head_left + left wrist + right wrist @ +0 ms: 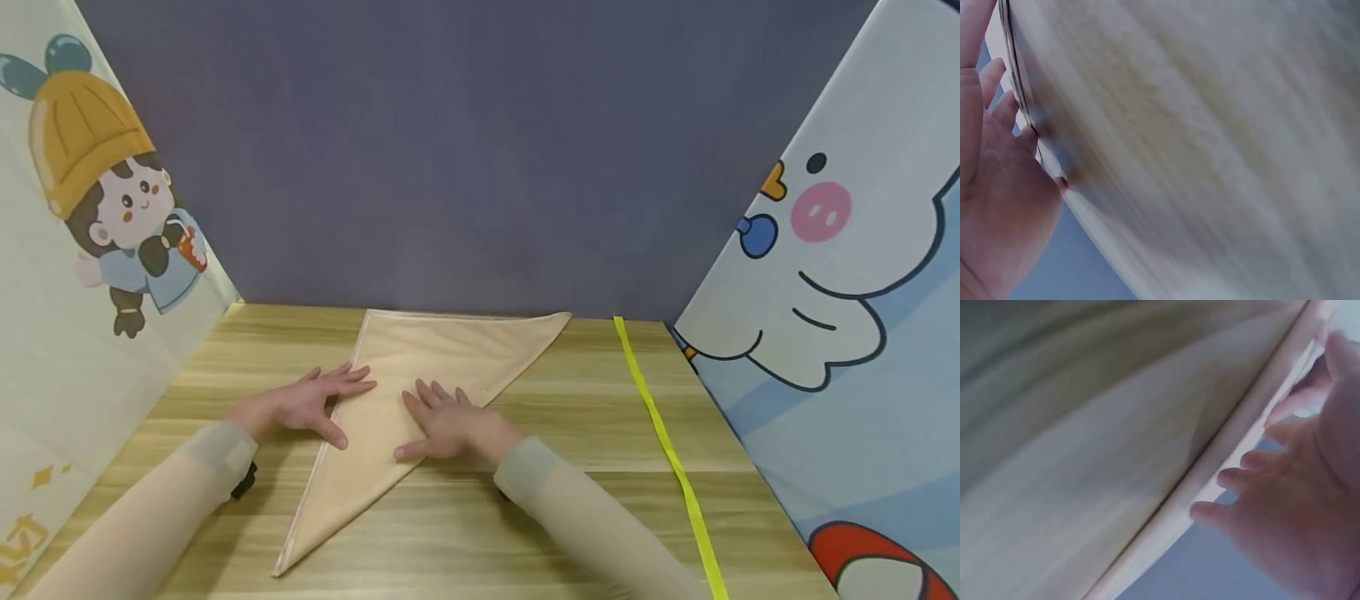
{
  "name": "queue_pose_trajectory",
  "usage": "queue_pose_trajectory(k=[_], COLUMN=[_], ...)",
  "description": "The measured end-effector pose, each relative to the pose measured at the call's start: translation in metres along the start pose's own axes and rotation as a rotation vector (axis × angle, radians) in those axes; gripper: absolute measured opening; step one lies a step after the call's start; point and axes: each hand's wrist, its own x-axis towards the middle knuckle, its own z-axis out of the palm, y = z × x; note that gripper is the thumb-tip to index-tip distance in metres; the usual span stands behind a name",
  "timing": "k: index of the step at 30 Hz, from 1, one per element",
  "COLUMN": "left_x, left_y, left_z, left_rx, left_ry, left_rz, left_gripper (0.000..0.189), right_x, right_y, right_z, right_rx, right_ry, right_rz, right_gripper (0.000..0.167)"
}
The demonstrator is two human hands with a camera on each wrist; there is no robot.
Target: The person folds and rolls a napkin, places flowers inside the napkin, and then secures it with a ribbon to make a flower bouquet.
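A peach-coloured cloth (442,342), folded into a triangle, lies on the wood-grain table (570,433) in the head view. Its layered edges run along the left side and the back, and the smooth fold slants from near left to far right. My left hand (318,402) rests at the cloth's left edge with fingers spread and extended over it. Near the middle of the fold, my right hand (442,421) lies palm down on the fabric, its fingers spread. In the right wrist view the fingertips (1207,511) are right at the cloth's folded edge (1210,462).
A yellow strip (663,437) runs front to back along the table's right side. Behind the table stands a dark grey panel (465,158). Side panels with cartoon prints, a hatted child (135,200) and a white bird (862,250), flank it.
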Motion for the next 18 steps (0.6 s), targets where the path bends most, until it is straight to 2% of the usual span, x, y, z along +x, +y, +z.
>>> queue_pose_trajectory(k=[5, 9, 13, 16, 18], left_x=[-0.001, -0.002, -0.002, -0.002, -0.002], left_y=[0.002, 0.001, -0.001, -0.003, -0.004], left_z=[0.000, 0.000, 0.000, 0.001, 0.001], left_rx=[-0.005, -0.007, 0.003, 0.015, 0.023], left_ry=[-0.011, -0.005, -0.014, -0.011, -0.011], left_rz=[-0.026, -0.035, -0.036, -0.032, -0.031], left_gripper=[0.115, 0.115, 0.115, 0.115, 0.115], right_x=[0.001, 0.000, -0.008, -0.018, -0.025], right_y=[-0.012, -0.014, -0.024, -0.033, -0.038], right_z=[0.007, 0.008, 0.012, 0.017, 0.021], right_rx=[-0.042, -0.060, -0.105, -0.156, -0.181], right_ry=[-0.037, -0.022, -0.035, -0.081, -0.114], right_rz=[0.056, 0.038, -0.097, -0.245, -0.307], right_gripper=[0.107, 0.106, 0.097, 0.086, 0.080])
